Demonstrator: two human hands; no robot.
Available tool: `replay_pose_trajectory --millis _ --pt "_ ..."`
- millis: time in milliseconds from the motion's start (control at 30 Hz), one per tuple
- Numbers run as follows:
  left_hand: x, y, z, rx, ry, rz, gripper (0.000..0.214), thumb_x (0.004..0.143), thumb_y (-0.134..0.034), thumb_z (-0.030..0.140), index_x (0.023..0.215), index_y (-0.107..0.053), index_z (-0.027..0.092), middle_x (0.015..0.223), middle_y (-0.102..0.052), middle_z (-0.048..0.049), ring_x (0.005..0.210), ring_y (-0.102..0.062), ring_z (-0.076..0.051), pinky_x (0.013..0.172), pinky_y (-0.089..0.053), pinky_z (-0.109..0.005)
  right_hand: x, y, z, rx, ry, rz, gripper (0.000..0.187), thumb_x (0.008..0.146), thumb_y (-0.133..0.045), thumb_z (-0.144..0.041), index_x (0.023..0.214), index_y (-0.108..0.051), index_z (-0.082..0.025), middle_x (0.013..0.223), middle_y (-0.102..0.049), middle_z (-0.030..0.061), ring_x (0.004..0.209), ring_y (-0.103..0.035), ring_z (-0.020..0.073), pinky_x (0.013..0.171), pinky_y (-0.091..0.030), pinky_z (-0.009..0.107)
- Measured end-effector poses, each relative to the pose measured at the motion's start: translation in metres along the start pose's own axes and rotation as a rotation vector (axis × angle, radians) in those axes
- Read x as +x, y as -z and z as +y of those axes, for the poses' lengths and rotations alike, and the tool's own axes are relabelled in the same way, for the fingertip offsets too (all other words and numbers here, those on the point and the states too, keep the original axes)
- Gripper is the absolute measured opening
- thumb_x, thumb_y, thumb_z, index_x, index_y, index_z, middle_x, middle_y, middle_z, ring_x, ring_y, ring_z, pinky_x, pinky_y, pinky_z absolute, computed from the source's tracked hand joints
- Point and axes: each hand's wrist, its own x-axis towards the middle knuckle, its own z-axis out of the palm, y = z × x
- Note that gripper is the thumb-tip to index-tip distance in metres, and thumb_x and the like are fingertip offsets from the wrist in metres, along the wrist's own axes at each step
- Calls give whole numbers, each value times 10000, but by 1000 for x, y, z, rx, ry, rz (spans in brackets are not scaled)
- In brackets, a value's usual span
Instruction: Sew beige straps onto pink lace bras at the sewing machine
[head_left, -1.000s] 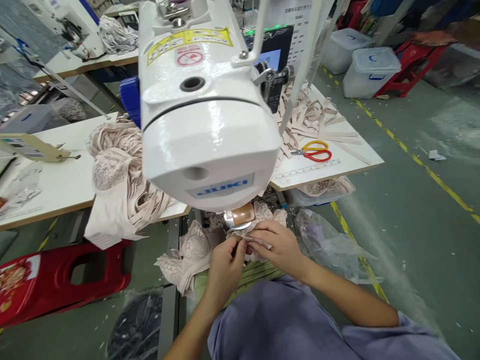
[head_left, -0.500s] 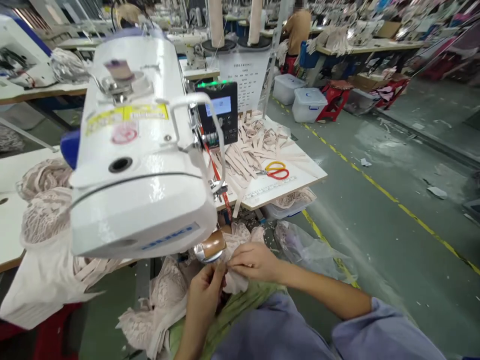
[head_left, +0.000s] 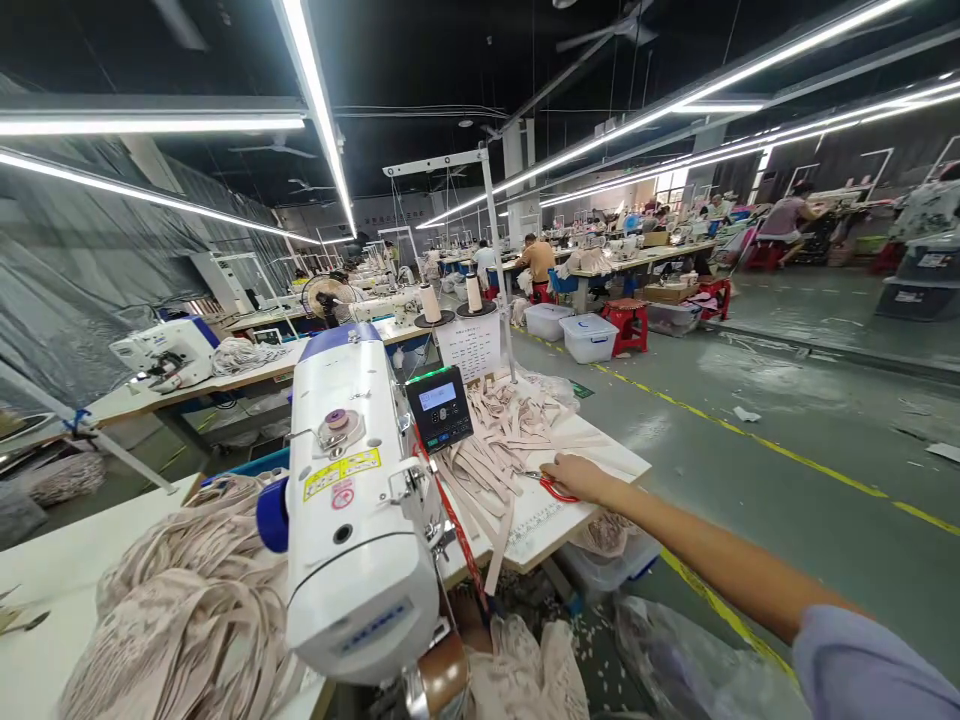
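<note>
- Scissors (head_left: 555,488) on white table (head_left: 551,525), R of sewing machine (head_left: 360,560). Long axis approx. L–R, dipping slightly to R; tips point L, to the strips (head_left: 491,420); red handle toward R hand (head_left: 576,478).
- R hand: palm down, fingers bent over handle end, touching; can't tell how tight the hold is. Arm reaches in from lower R. L hand: out of view, can't tell its state.
- In the way: R hand hides part of handles. Strips, pale & tangled, lie at & behind tips. Machine and its lit panel (head_left: 439,408) stand L; red cord (head_left: 457,530) runs down btwn machine & strips.
- Behind strips: printed sheet (head_left: 471,345), two thread cones (head_left: 474,293) above it.
- L of machine: big lace heap (head_left: 187,600). Below machine head: pale cloth (head_left: 529,670).
- Containers: clear bin (head_left: 611,575) under table edge, w/ lace inside, partly hidden by table. Plastic bag (head_left: 705,660) on floor, contents unclear. Farther back: lidded tub (head_left: 590,340) beside red stool (head_left: 628,328), contents unclear.
</note>
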Motion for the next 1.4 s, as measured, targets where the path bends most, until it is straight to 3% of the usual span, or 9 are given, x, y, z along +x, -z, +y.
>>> replay_pose_trajectory --millis 100,167,267,433,533,633,800,1200,1400 --pt "27 -15 10 -39 -48 9 341 847 -578 653 825 -688 331 704 -691 -5 768 -703 -278 603 -596 -403 -16 4 4 -48 -52 -25 232 926 -620 -356 775 -591 -182 778 -640 41 643 -574 138 622 -503 279" --pt "30 -21 12 -74 -61 7 366 843 -553 682 870 -684 341 704 -682 -10 743 -699 -272 586 -596 -411 -34 11 1 -53 -86 -1 232 903 -580 -351 725 -530 -212 715 -631 52 602 -558 167 578 -462 291" --pt "-1 -18 5 -127 4 0 465 896 -507 662 983 -669 235 780 -689 -29 689 -661 -191 627 -585 -363 -70 21 -11 -23 -142 -23 192 909 -450 -366 818 -546 -227 754 -666 70 624 -596 205 557 -454 305" --pt "-92 5 4 -267 330 9 604 841 -466 755 812 -663 185 591 -597 -24 491 -540 -142 446 -452 -261 -146 12 -45 89 -182 -219 236 839 -518 -376 992 -619 -226 832 -707 68 640 -618 219 587 -496 333" --pt "-106 12 17 -581 510 -63 538 766 -611 698 731 -624 161 597 -551 0 497 -463 -91 474 -391 -212 -183 -7 -66 82 -50 -396 305 793 -588 -308 1085 -623 -230 1012 -709 88 750 -660 233 672 -542 362" --pt "-99 12 20 -719 574 -86 448 739 -678 589 677 -591 153 611 -527 20 515 -422 -66 498 -351 -187 -205 -31 -81 58 120 -420 299 826 -603 -293 1119 -624 -238 1137 -685 97 897 -683 251 752 -570 386" --pt "-97 13 13 -719 582 -87 377 761 -666 510 695 -590 146 654 -554 12 550 -432 -66 535 -350 -184 -198 -55 -99 47 226 -389 260 886 -572 -277 1131 -624 -210 1115 -684 121 980 -676 260 815 -574 396" --pt "-93 19 15 -634 618 -120 360 736 -656 503 681 -599 152 659 -579 -1 543 -452 -87 534 -339 -223 -177 -55 -119 72 236 -498 277 895 -545 -246 1156 -623 -189 1126 -687 121 986 -675 261 782 -575 373" --pt "-93 21 11 -683 664 -125 308 702 -638 447 616 -563 161 571 -497 31 473 -345 -59 478 -261 -209 -175 -50 -108 201 141 -510 237 894 -520 -252 1098 -640 -246 922 -702 63 671 -647 182 600 -525 290"
